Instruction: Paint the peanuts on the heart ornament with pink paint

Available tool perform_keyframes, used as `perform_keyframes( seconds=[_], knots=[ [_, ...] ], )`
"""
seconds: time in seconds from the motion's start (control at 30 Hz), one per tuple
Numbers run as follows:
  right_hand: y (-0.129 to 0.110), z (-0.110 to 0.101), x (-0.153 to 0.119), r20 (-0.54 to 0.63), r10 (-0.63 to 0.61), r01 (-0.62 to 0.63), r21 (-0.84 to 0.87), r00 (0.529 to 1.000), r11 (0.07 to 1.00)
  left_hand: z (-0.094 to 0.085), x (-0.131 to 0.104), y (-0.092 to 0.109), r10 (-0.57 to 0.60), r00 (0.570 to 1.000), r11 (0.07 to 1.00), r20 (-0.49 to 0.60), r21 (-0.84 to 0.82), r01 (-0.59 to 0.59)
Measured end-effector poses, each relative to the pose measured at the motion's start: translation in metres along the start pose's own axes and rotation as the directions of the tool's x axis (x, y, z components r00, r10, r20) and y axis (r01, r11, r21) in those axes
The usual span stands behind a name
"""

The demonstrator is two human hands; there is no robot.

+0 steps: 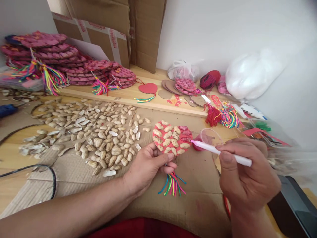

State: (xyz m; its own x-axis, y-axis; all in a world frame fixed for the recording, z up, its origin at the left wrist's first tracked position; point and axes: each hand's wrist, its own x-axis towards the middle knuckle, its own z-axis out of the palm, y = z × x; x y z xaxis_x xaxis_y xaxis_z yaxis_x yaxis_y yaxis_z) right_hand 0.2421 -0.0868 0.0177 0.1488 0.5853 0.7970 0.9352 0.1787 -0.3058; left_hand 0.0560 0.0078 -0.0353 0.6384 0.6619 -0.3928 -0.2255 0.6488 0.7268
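Note:
My left hand (151, 162) pinches the lower edge of a red heart (180, 136) covered with peanut shells, tilted up over the cardboard. Three or so shells at the heart's upper right are pink; the others are plain tan. A tassel of colored cords (172, 183) hangs below it. My right hand (247, 172) is closed around a white pen with a pink tip (210, 148), which points left and meets or nearly meets the heart's right edge. Behind the pen stands a small pink pot (198, 142), partly hidden.
Loose peanuts (109, 142) spread over the cardboard at left. Stacked pink pieces with tassels (49, 53) fill the back left shelf. Yarn (210, 80), a plain red heart (148, 88) and a white bag (252, 76) lie behind. A dark device (294, 205) is at lower right.

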Motion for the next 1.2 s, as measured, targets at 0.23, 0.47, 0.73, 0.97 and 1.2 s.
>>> perform_keyframes(
  seconds=[0.23, 0.47, 0.73, 0.97, 1.2],
  knots=[
    [0.0023, 0.0025, -0.0022, 0.064, 0.0, 0.002, -0.036, 0.998, 0.999, 0.001, -0.0001, 0.0008, -0.011, 1.0, 1.0, -0.007, -0.014, 0.011],
    [0.0024, 0.0076, -0.0044, 0.064, -0.005, 0.008, -0.039, 0.998, 0.999, 0.0015, -0.0006, 0.0027, -0.018, 1.0, 0.999, -0.01, -0.034, 0.017],
    [0.0018, 0.0057, -0.0039, 0.071, -0.002, 0.007, -0.066, 0.997, 0.998, 0.0022, -0.0014, 0.0031, -0.024, 1.0, 0.998, -0.017, -0.061, 0.023],
    [0.0001, 0.0047, -0.0031, 0.067, -0.011, 0.015, -0.06, 0.998, 0.998, 0.0025, -0.0014, 0.0029, -0.024, 1.0, 0.999, -0.009, -0.047, 0.024],
    [0.0014, 0.005, -0.0032, 0.047, -0.019, 0.022, -0.07, 0.999, 0.997, 0.0017, -0.0017, 0.0035, -0.018, 1.0, 0.999, -0.011, -0.042, 0.018]
  ],
)
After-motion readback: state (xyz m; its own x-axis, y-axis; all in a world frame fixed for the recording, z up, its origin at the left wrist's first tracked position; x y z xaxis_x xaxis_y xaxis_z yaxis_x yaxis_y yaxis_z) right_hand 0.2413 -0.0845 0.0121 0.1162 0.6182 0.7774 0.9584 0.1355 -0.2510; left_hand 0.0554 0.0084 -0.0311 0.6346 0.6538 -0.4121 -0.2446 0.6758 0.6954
